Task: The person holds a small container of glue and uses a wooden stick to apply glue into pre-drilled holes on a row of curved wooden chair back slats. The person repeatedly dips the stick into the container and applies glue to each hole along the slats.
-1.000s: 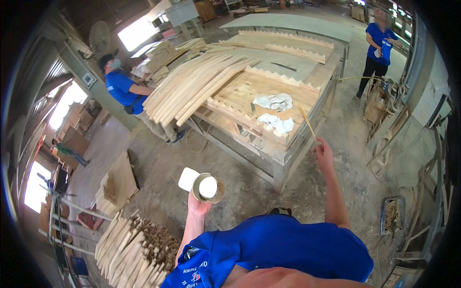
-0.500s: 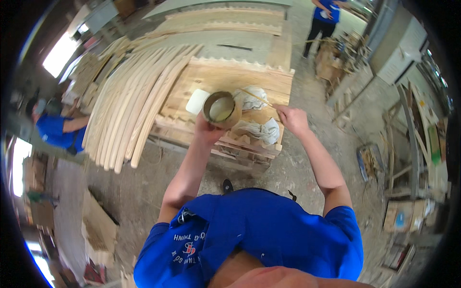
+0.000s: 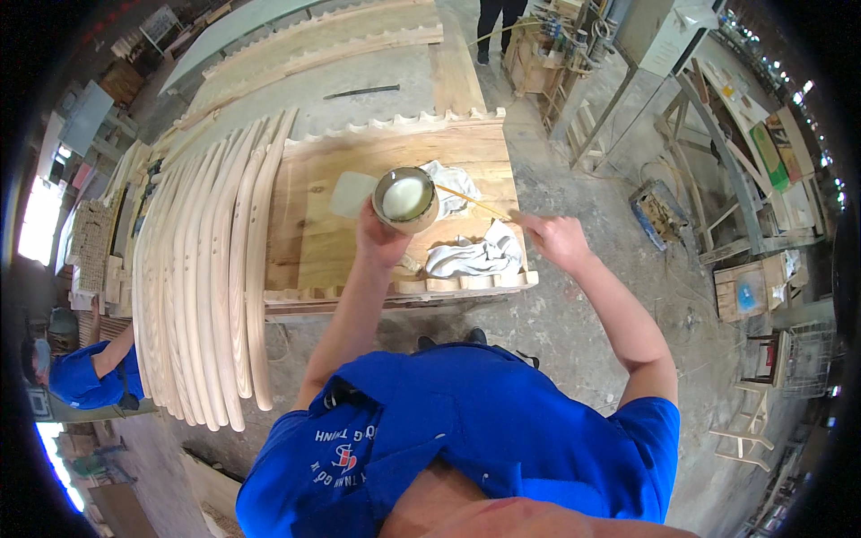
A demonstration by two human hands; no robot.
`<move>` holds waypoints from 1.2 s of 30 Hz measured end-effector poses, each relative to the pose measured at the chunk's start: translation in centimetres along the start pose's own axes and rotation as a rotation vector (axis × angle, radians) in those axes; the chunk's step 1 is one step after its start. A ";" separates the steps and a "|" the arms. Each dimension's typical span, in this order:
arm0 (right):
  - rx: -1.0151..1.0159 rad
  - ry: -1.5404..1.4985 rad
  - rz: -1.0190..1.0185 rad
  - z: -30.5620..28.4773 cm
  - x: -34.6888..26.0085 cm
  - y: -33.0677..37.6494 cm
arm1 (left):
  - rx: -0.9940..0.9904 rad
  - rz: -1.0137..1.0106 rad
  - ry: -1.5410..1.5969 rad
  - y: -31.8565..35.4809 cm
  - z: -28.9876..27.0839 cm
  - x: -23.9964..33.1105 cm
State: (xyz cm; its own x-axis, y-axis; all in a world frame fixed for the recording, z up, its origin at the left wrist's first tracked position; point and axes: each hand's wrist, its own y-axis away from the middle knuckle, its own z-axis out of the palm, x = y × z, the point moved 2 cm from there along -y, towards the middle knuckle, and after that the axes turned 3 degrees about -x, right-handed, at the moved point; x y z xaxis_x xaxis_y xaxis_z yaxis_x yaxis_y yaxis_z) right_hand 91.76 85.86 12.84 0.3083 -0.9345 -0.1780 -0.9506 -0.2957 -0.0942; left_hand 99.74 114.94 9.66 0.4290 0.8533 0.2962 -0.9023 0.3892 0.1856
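Note:
My left hand [image 3: 383,237] is closed around a round cup [image 3: 421,222] with a dark, stained rim. Milky white liquid [image 3: 405,195] shows inside it. My right hand [image 3: 554,240] pinches one end of a thin wooden stick [image 3: 480,204], whose other end reaches the right side of the cup; whether that tip is inside the rim, I cannot tell. Beneath them lies a wooden panel [image 3: 341,235] with scalloped edge strips. Two crumpled white cloths rest on it, one [image 3: 453,184] behind the stick and another [image 3: 484,255] nearer me. A pale, flat, rounded piece [image 3: 352,195] lies left of the cup.
Several long curved wooden slats [image 3: 202,278] are stacked at the left and overhang toward me. Another person in a blue shirt [image 3: 85,372] is beside them. A dark bar [image 3: 361,91] lies farther back. Wooden racks [image 3: 753,170] and a tray [image 3: 659,215] stand at the right.
My view has turned, and the bench sits farther left in it. The stick's far end has come closer to the cup, and the white liquid shows more plainly. Both hands keep their holds.

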 end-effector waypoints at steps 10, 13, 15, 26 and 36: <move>-0.011 -0.678 0.158 -1.4 1.6 -1.1 | -0.028 0.045 0.095 1.6 0.4 0.2; 0.038 -0.578 0.141 0.5 0.1 -4.9 | -0.024 0.053 0.066 1.6 0.4 -0.3; -0.067 -0.451 0.131 1.4 -0.3 -6.7 | -0.118 0.065 0.070 1.9 0.3 -0.6; -0.176 -0.547 0.256 2.9 6.5 -2.6 | -0.014 0.156 0.064 2.2 1.1 -2.3; -0.006 -1.224 0.343 2.2 10.6 5.0 | -0.098 0.269 -0.102 2.9 1.3 -3.0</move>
State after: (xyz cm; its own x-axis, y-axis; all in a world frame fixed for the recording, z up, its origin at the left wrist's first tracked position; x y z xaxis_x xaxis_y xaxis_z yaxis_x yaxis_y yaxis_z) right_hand 90.36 74.94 8.29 -0.1241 -0.1709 -0.9774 -0.9870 -0.0799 0.1393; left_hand 95.88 113.10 10.55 0.1714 0.8931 0.4158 -0.9819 0.1895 -0.0022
